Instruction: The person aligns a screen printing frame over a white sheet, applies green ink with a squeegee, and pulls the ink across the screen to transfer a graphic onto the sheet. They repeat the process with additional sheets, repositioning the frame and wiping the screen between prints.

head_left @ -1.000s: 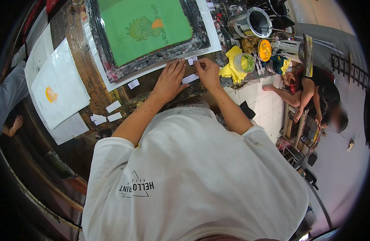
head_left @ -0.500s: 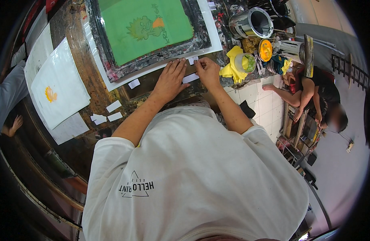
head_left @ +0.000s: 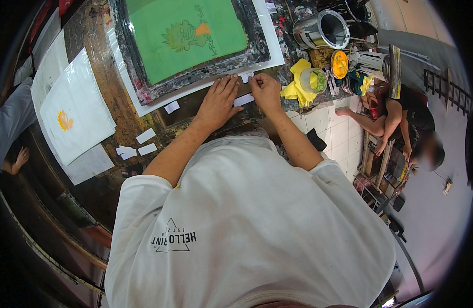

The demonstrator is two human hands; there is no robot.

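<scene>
A screen-printing frame (head_left: 258,36) with green mesh (head_left: 159,20) lies over a white sheet (head_left: 276,51); a spiky-haired figure with an orange patch shows in the mesh. My left hand (head_left: 217,102) lies flat with fingers extended, its fingertips on the sheet's near edge. Beside it, my right hand (head_left: 267,95) is curled, thumb and fingers closed at a small white paper piece (head_left: 245,77) on that edge. The fingers partly cover this piece. Between my hands lies a white strip (head_left: 243,99). Another small white piece (head_left: 171,107) sits left of my left hand, at the sheet's edge.
Loose white pieces (head_left: 146,135) and a stack of sheets (head_left: 80,108) with an orange print lie left. At right stand a metal can (head_left: 311,32), a yellow paint pot (head_left: 339,64), a clear cup (head_left: 317,80) and a yellow cloth (head_left: 294,84). A person (head_left: 419,115) sits far right.
</scene>
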